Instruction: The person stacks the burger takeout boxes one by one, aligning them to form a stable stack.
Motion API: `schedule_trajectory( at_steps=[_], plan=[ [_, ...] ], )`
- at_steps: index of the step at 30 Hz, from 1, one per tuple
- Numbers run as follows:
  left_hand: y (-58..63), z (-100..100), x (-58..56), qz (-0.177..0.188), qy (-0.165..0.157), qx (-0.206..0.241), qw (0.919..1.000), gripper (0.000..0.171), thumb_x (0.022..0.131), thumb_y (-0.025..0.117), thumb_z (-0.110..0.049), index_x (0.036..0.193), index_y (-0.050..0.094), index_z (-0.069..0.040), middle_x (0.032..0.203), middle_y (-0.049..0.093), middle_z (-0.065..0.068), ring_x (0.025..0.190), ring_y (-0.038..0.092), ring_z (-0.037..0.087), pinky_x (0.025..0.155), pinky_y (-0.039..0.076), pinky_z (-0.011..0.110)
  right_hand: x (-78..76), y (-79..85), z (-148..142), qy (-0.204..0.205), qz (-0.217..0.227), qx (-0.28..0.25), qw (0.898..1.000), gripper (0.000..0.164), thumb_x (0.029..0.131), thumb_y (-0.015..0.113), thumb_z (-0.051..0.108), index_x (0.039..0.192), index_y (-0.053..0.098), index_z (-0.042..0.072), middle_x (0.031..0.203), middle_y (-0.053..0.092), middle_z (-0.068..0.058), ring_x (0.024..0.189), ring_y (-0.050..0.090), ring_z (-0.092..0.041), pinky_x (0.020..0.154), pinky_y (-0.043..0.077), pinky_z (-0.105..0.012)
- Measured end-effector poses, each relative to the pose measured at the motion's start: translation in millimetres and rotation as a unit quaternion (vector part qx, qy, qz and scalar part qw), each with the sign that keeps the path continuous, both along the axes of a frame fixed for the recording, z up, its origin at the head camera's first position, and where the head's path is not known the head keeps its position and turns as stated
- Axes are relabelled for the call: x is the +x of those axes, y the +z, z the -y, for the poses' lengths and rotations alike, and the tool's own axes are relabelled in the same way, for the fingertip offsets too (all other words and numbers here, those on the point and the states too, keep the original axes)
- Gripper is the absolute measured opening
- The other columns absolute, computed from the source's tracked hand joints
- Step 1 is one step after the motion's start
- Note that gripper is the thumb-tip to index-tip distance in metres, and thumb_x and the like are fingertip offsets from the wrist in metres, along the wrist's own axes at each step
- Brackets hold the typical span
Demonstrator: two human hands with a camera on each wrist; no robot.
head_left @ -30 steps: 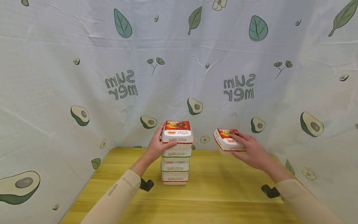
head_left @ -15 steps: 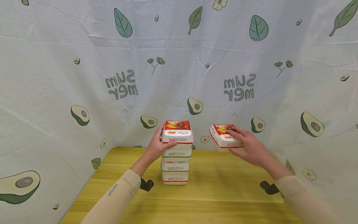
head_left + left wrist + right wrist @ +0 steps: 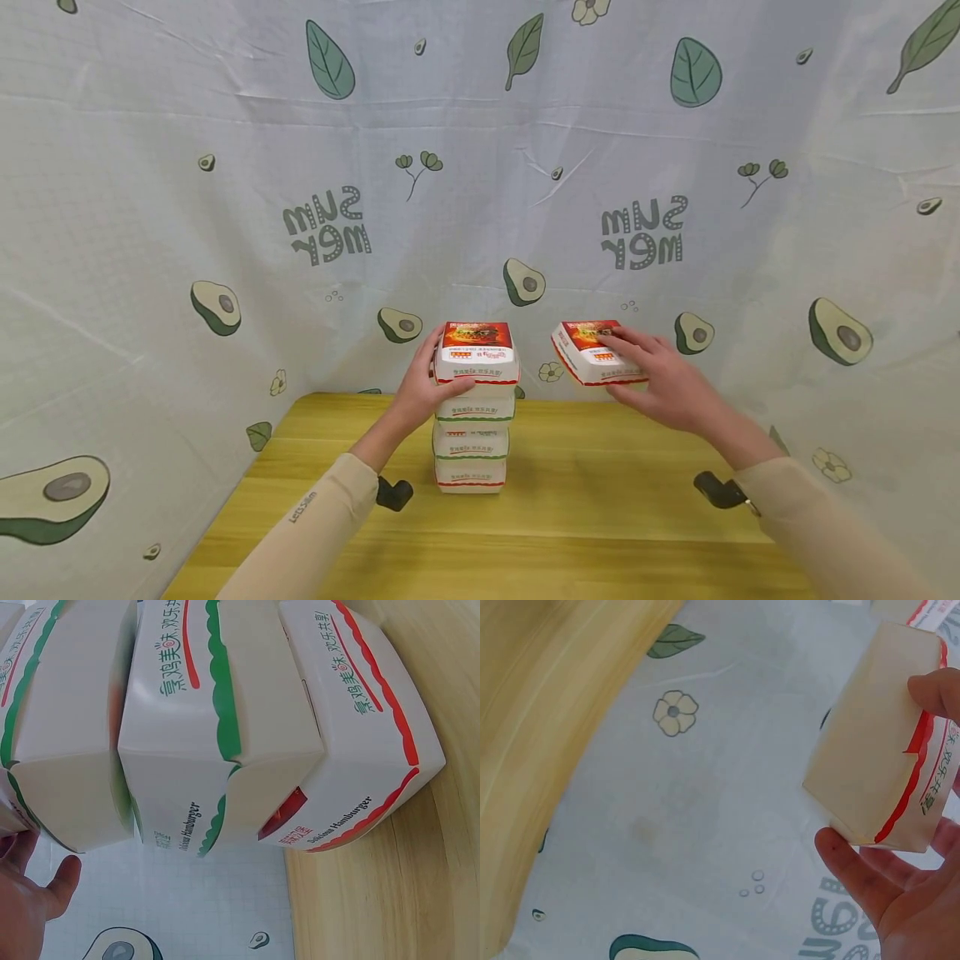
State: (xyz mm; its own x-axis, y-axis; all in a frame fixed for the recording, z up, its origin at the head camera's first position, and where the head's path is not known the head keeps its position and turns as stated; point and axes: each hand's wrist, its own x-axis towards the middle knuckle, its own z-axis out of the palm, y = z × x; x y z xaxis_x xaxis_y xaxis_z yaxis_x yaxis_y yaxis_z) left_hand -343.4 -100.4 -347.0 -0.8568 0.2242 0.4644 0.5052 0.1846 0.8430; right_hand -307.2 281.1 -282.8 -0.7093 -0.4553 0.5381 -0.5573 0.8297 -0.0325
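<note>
Several paper hamburger boxes stand in a stack, with white sides and red or green wavy trim. On top is a red-trimmed box point(image 3: 476, 367) with a burger picture on its lid. My left hand point(image 3: 422, 390) grips this box, thumb along its front and fingers round its left side. Lower in the stack, a green-trimmed box point(image 3: 180, 727) and the bottom red-trimmed box point(image 3: 375, 712) show in the left wrist view. Right of the stack, my right hand point(image 3: 670, 385) holds another red-trimmed hamburger box point(image 3: 588, 346), raised and slightly tilted, with its pale underside point(image 3: 870, 727) toward the right wrist camera.
The stack stands on a yellow wood-grain table point(image 3: 600, 517). A pale curtain point(image 3: 480, 167) printed with avocados and leaves hangs behind the table and along both sides. Dark camera mounts point(image 3: 393, 495) sit at both wrists.
My right hand has carried its hamburger box left and upward, closer to the stack's top level. My left hand and the stack have stayed in place.
</note>
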Motion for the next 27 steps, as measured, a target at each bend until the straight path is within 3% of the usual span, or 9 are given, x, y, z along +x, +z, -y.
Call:
schedule_trajectory(
  at_steps=[2,4,7,9,11,27],
  plan=[
    [2.5,0.0,1.1,0.008,0.000,-0.006,0.9999,0.100,0.089,0.076,-0.021,0.163,0.009,-0.023,0.155,0.030,0.013,0.125,0.050,0.032,0.092,0.054,0.040,0.4,3.0,1.8,0.000,0.005,-0.002,1.000,0.072,0.086,0.080,0.028,0.150,0.048,0.024,0.156,0.042,-0.013,0.128,0.043,-0.037,0.083,0.052,-0.059],
    [10.2,-0.8,10.2,0.011,-0.005,-0.007,0.9999,0.099,0.089,0.076,-0.022,0.163,0.010,-0.018,0.154,0.031,0.015,0.125,0.050,0.033,0.092,0.054,0.040,1.0,5.8,3.6,0.002,0.008,-0.004,1.000,0.072,0.086,0.080,0.029,0.150,0.047,0.025,0.156,0.041,-0.012,0.129,0.043,-0.037,0.084,0.052,-0.059],
    [9.7,-1.5,10.4,0.007,-0.001,-0.006,1.0000,0.099,0.088,0.078,-0.028,0.163,0.013,-0.021,0.152,0.033,0.013,0.124,0.051,0.032,0.093,0.054,0.041,2.4,9.8,6.5,0.003,0.006,-0.006,1.000,0.072,0.086,0.080,0.029,0.151,0.047,0.026,0.157,0.040,-0.011,0.130,0.042,-0.037,0.083,0.052,-0.059],
    [7.2,-2.1,9.0,0.000,0.002,0.000,1.0000,0.099,0.086,0.079,-0.035,0.162,0.016,-0.026,0.150,0.035,0.009,0.123,0.052,0.030,0.092,0.054,0.041,3.7,12.6,8.5,0.006,0.003,-0.005,1.000,0.072,0.086,0.080,0.029,0.151,0.047,0.026,0.157,0.040,-0.011,0.131,0.042,-0.037,0.084,0.052,-0.059],
    [-0.8,-1.8,-0.4,-0.004,0.006,0.003,1.0000,0.098,0.085,0.080,-0.038,0.161,0.017,-0.033,0.149,0.036,0.005,0.122,0.052,0.028,0.091,0.054,0.041,4.9,15.5,10.6,0.006,0.003,-0.005,1.000,0.072,0.086,0.079,0.029,0.150,0.047,0.026,0.157,0.040,-0.010,0.131,0.042,-0.037,0.083,0.052,-0.059],
    [-2.0,-3.4,-0.7,-0.007,0.003,0.006,1.0000,0.098,0.086,0.079,-0.034,0.161,0.016,-0.030,0.151,0.033,0.007,0.121,0.051,0.029,0.089,0.053,0.036,4.0,36.0,30.4,0.031,0.006,-0.007,0.999,0.072,0.086,0.079,0.031,0.151,0.047,0.026,0.158,0.039,-0.010,0.136,0.039,-0.038,0.096,0.045,-0.062]
  ],
)
